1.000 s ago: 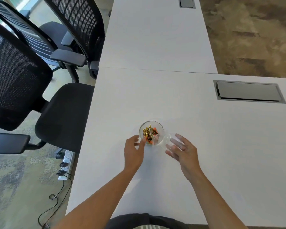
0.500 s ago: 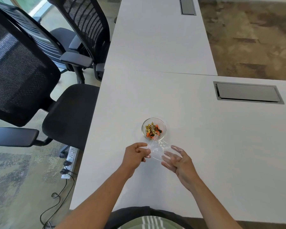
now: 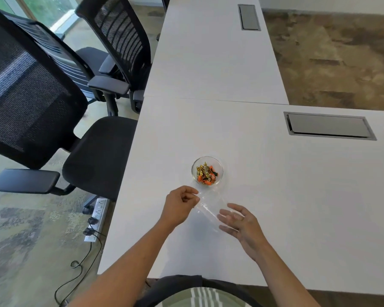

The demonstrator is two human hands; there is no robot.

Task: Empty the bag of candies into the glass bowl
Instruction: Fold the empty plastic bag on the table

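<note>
A small glass bowl (image 3: pixel 207 171) stands on the white table (image 3: pixel 275 196), holding gold, orange and dark wrapped candies (image 3: pixel 206 172). Just in front of it a clear plastic bag (image 3: pixel 208 206) lies stretched between my hands and looks empty. My left hand (image 3: pixel 179 204) pinches the bag's left end with closed fingers. My right hand (image 3: pixel 239 222) has its fingers spread and touches the bag's right end; whether it grips the bag is unclear.
Black mesh office chairs (image 3: pixel 42 103) stand along the table's left edge. A grey cable hatch (image 3: pixel 328 126) is set into the table at the right, another (image 3: pixel 248 16) far back. A power strip (image 3: pixel 97 216) with cables lies on the floor at the left.
Both hands have drawn back from the bowl toward me with the clear bag between them. The left hand has closed on the bag's end. The bowl stays in place.
</note>
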